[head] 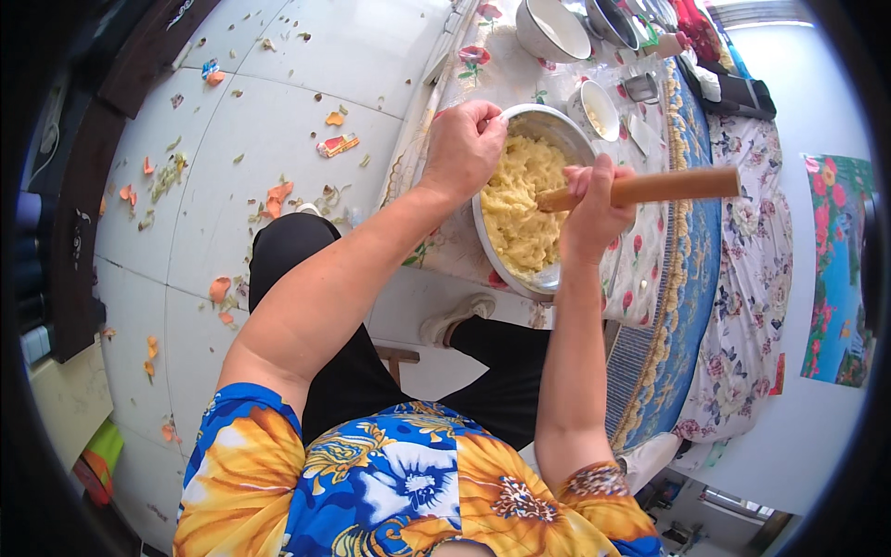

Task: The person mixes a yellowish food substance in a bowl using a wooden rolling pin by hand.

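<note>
A metal basin point(510, 273) holds a lumpy yellow mash point(523, 202) that looks like mashed potato. My left hand point(468, 143) pinches the basin's upper-left rim between thumb and curled fingers. In my right hand point(597, 209) is a wooden rolling pin point(679, 186), gripped partway along and slanting over the basin's right side. Its lower end rests in the mash, and the other end sticks out to the right.
The basin stands at the corner of a table with a floral plastic tablecloth point(635, 261). Beyond it are a small white bowl point(594, 111), a metal cup point(641, 88) and a larger bowl point(552, 31). A blue sofa point(696, 278) runs along the right. Peelings point(278, 198) litter the tiled floor.
</note>
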{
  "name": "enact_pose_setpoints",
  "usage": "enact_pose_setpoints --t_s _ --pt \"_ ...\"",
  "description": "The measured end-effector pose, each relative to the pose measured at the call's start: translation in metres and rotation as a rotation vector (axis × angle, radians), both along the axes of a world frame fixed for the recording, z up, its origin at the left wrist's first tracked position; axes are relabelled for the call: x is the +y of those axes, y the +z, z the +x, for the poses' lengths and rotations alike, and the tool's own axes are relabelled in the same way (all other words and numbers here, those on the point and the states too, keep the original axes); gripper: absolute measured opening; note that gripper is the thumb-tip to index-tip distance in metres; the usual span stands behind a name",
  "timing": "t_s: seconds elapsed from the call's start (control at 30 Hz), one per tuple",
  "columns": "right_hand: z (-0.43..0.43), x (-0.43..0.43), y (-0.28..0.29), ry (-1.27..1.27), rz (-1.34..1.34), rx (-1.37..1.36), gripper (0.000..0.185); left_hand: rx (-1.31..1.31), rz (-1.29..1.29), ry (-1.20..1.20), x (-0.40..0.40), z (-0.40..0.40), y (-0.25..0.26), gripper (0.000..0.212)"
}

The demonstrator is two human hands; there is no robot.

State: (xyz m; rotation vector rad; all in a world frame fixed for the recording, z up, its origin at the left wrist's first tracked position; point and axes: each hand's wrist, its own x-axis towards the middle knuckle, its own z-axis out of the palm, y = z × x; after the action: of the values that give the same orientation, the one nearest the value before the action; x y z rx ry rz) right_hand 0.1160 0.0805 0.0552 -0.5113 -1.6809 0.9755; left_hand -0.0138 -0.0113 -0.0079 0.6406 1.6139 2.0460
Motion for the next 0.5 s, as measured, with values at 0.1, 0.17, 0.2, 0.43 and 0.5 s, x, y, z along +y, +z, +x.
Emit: enact_pose_setpoints --t_s 0.1,0.17,0.2,0.43,0.5 --pt "-0.011 0.0 0.002 0.194 -0.211 -0.093 0.015 0.046 -0.02 0.022 0.0 -0.002 -0.001 0.017" --pt "-0.008 -0.005 0.015 0.226 -0.206 -0.164 0.014 -0.02 0.017 0.021 -0.002 -0.004 -0.005 0.017" --pt "-0.007 -0.013 0.029 0.165 -0.181 -0.108 0.014 -0.025 0.017 0.029 -0.003 -0.005 -0.005 0.017" --pt "-0.002 -0.016 0.085 0.276 -0.182 0.055 0.028 -0.012 0.021 0.036 0.001 -0.002 -0.001 0.019" --pt "0.013 -0.019 0.125 0.246 -0.028 -0.025 0.037 -0.028 0.025 0.061 -0.002 -0.006 -0.005 0.019"
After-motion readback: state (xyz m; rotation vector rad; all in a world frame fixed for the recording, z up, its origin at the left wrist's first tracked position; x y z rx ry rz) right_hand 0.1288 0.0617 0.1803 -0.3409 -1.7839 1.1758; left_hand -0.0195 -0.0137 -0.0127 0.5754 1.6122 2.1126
